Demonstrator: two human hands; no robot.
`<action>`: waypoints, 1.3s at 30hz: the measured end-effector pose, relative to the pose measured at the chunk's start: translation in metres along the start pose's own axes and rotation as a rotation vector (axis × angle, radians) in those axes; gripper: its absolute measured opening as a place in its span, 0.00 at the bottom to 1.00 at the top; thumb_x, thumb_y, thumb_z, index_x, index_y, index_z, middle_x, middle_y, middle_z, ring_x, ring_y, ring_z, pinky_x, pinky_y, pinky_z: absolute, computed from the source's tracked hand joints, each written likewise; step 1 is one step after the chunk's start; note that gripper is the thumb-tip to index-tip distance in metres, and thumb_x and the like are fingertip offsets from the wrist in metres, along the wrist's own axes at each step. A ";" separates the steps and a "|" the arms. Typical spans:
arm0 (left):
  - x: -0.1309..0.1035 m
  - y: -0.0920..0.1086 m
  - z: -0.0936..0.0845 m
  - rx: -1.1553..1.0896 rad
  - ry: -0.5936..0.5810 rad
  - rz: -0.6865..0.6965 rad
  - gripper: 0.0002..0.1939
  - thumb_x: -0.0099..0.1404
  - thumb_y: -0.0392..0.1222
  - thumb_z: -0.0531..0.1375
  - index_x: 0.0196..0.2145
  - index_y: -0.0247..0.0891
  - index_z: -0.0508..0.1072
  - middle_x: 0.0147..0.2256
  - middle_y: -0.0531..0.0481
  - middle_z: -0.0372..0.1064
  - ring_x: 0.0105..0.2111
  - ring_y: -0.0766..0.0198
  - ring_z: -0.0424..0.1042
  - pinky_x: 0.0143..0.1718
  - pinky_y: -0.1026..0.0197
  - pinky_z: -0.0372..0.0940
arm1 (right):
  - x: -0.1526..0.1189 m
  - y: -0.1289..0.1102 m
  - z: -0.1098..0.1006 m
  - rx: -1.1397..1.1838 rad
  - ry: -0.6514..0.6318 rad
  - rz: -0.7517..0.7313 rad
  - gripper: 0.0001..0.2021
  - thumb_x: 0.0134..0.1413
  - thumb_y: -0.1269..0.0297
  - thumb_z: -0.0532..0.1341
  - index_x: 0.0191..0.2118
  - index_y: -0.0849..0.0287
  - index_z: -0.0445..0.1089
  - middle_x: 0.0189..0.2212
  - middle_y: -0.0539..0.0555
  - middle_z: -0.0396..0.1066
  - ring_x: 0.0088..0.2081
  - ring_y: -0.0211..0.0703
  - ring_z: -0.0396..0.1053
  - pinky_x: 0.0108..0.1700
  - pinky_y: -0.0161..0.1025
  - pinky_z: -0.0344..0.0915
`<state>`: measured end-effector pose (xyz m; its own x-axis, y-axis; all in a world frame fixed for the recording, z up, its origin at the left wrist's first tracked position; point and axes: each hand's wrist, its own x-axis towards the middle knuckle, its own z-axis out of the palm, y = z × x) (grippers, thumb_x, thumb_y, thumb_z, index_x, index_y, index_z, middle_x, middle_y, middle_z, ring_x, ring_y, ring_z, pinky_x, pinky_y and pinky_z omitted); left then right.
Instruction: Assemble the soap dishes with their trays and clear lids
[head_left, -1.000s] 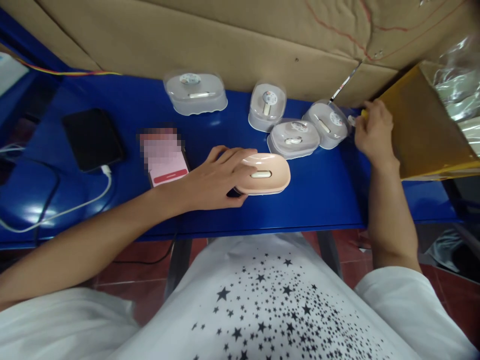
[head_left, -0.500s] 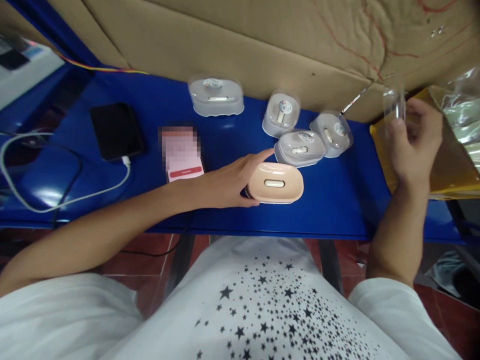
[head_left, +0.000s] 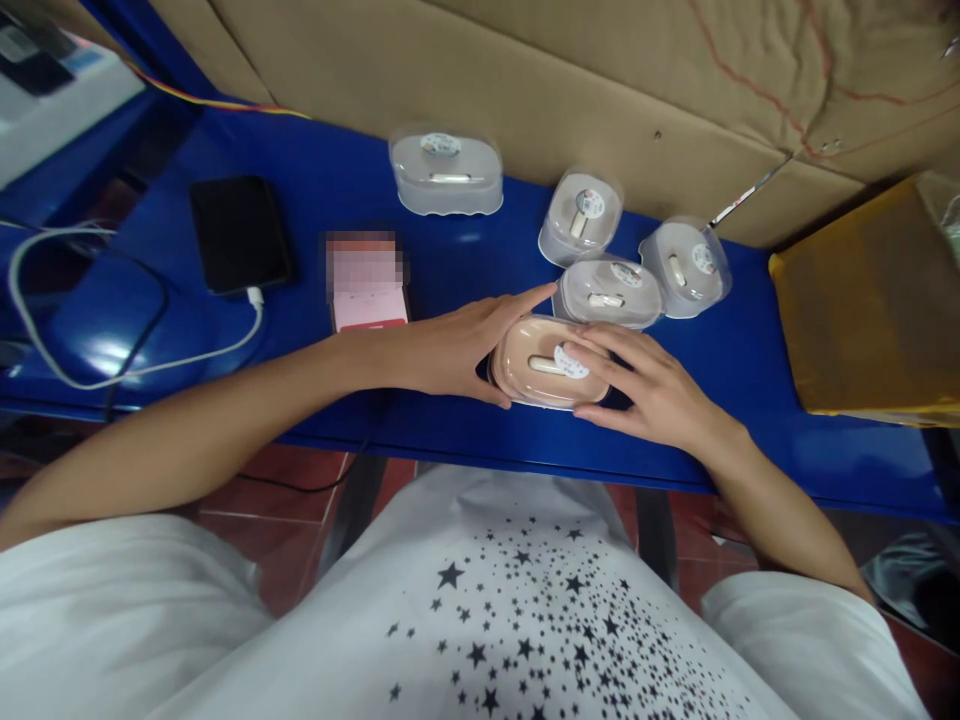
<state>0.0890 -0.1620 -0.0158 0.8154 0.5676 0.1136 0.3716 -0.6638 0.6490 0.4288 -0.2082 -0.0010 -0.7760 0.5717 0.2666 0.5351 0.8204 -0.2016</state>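
Note:
A peach oval box [head_left: 523, 357] with a pale oblong piece in its top sits near the blue table's front edge. Over it is a clear plastic cover with a round white sticker [head_left: 573, 362]; whether it is fully seated I cannot tell. My left hand [head_left: 469, 350] clasps the box's left end between thumb and fingers. My right hand [head_left: 652, 390] grips the right end, fingers on the clear cover beside the sticker and thumb at the near side. Just behind stands a white box under a clear cover [head_left: 611, 295], close to my left fingertip.
More covered white boxes [head_left: 446, 175] stand along the cardboard wall [head_left: 450, 70]. On the left lie a phone [head_left: 370, 285] and a black device [head_left: 238, 235] with a white cable. A yellow-taped carton [head_left: 862, 310] stands at the right.
My right hand has come left from the carton with a clear cover, which is now over the peach box. My left hand keeps its grip on the box. The view has shifted slightly.

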 end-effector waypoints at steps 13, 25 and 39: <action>0.001 0.004 0.002 0.056 -0.019 0.050 0.57 0.68 0.54 0.74 0.83 0.50 0.48 0.75 0.36 0.63 0.73 0.40 0.64 0.73 0.40 0.62 | 0.001 -0.009 0.003 -0.148 0.024 -0.047 0.37 0.74 0.46 0.65 0.82 0.38 0.56 0.72 0.59 0.71 0.70 0.67 0.70 0.66 0.67 0.73; 0.002 0.002 -0.008 0.046 -0.076 0.064 0.57 0.68 0.57 0.73 0.83 0.49 0.48 0.76 0.37 0.61 0.75 0.42 0.63 0.74 0.42 0.62 | 0.004 -0.014 0.013 -0.073 0.024 -0.028 0.39 0.75 0.46 0.64 0.82 0.46 0.52 0.71 0.65 0.69 0.71 0.71 0.67 0.69 0.73 0.70; -0.066 -0.091 -0.142 0.415 0.184 -0.506 0.59 0.62 0.86 0.63 0.74 0.39 0.69 0.71 0.49 0.66 0.71 0.39 0.62 0.77 0.30 0.52 | 0.005 -0.009 0.020 0.008 0.023 -0.001 0.37 0.78 0.50 0.61 0.83 0.44 0.48 0.77 0.65 0.63 0.78 0.70 0.60 0.73 0.74 0.63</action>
<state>-0.0617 -0.0703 0.0247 0.4208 0.9069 0.0222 0.8573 -0.4055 0.3172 0.4134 -0.2128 -0.0168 -0.7684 0.5714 0.2882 0.5320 0.8207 -0.2086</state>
